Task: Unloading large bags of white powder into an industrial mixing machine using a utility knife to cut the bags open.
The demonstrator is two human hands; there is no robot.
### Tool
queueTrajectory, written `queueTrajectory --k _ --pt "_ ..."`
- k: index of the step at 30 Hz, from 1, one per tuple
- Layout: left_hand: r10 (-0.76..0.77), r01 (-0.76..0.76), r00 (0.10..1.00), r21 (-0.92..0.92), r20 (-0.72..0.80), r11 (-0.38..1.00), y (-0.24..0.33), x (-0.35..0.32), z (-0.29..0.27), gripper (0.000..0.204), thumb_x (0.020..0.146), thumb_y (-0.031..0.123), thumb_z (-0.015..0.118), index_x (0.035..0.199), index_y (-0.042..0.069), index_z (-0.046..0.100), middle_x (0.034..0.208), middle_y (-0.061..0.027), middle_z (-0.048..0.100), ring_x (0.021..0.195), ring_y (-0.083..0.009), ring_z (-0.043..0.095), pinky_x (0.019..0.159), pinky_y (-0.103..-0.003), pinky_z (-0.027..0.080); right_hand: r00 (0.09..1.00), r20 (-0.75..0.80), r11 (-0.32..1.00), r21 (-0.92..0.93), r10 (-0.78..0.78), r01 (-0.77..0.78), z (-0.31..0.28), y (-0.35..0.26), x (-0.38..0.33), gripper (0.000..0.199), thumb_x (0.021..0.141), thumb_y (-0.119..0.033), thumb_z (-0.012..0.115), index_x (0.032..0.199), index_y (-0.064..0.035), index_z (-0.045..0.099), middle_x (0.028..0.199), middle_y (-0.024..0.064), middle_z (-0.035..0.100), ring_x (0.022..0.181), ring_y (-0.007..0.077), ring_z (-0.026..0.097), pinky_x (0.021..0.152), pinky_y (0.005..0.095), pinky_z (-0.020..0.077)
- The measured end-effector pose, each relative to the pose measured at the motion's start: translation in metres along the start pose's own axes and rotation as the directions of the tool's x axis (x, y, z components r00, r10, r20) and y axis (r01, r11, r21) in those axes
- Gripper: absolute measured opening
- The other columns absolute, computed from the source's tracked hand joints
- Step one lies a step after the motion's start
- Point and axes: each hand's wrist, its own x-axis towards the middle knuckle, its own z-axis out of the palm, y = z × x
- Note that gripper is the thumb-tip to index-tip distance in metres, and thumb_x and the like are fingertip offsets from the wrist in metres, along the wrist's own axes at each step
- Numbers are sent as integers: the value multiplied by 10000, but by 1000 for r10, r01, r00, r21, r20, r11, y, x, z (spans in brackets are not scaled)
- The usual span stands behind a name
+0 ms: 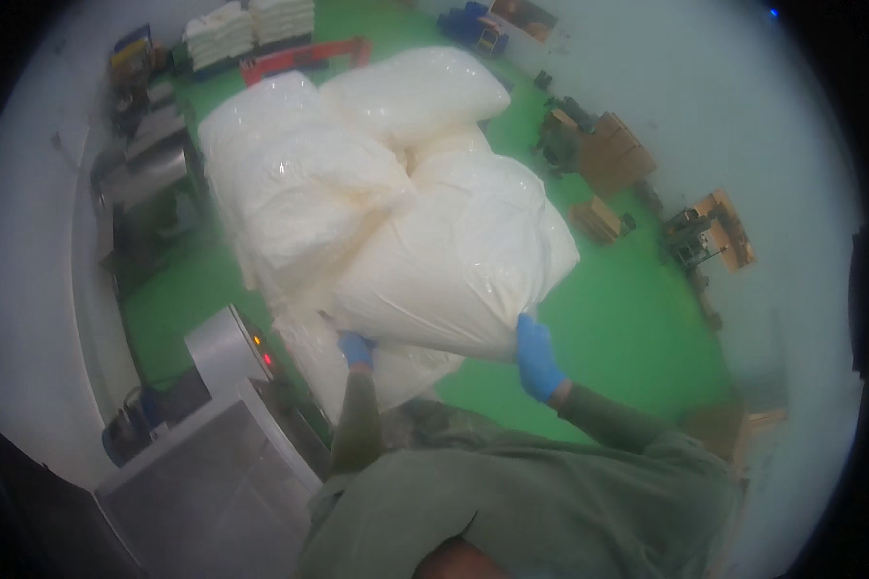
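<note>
A large, full white plastic bag (444,265) lies nearest me on a pile of similar bags. My right hand (537,357), in a blue glove, is closed on its gathered near-right corner, and creases run from there across the plastic. My left hand (356,348), also blue-gloved, grips the bag's near-left edge low down; part of its fingers is hidden. Behind lie another bulging white bag (309,188) on the left and one more (415,92) at the far side. Loose white sheeting (319,362) hangs beneath the pile near my left forearm.
A metal machine (224,352) with lit orange and red lights stands at my left, beside a grey panel (203,492). Beyond the pile are a red frame (304,58) and stacked white sacks (220,37). Cardboard boxes (613,154) line the right wall. The floor (618,318) is green.
</note>
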Motion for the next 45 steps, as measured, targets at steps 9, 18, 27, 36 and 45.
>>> queueTrajectory --k 9,18,27,36,45 --pt "209 22 899 -517 385 856 23 -85 -62 406 870 522 387 973 142 486 786 20 433 755 -147 434 676 -295 411 515 769 874 113 -379 473 52 28 -24 296 806 -228 478 899 36 576 883 203 591 921 321 547 799 405 423" --pt "378 -379 925 -59 -19 924 32 -174 41 569 897 505 330 1313 116 305 1293 -64 383 1171 -242 381 983 -370 332 986 -68 950 -283 -155 130 -45 139 369 783 661 -558 635 1215 -35 456 1216 185 470 1129 321 436 954 385 337" --pt "258 -240 951 -118 171 964 -131 -126 -125 546 912 446 316 1327 93 279 1369 -82 296 1213 -260 332 1010 -384 304 899 341 953 -30 -274 301 37 255 518 443 874 -348 433 1246 -106 446 1156 161 539 1062 287 520 916 317 385" --pt "54 -176 960 441 275 880 -34 -121 -68 537 912 412 326 1332 83 266 1348 -95 331 1189 -258 366 1000 -385 315 992 84 971 229 -93 72 -73 185 266 291 851 -189 508 1041 8 607 962 119 622 928 166 557 856 301 424" --pt "131 -247 968 717 214 651 111 -88 -57 530 912 379 335 1336 72 254 1328 -108 367 1165 -255 401 990 -385 325 806 482 810 -283 -343 513 -107 175 108 256 753 -2 481 993 4 568 953 169 588 902 302 560 826 375 435"
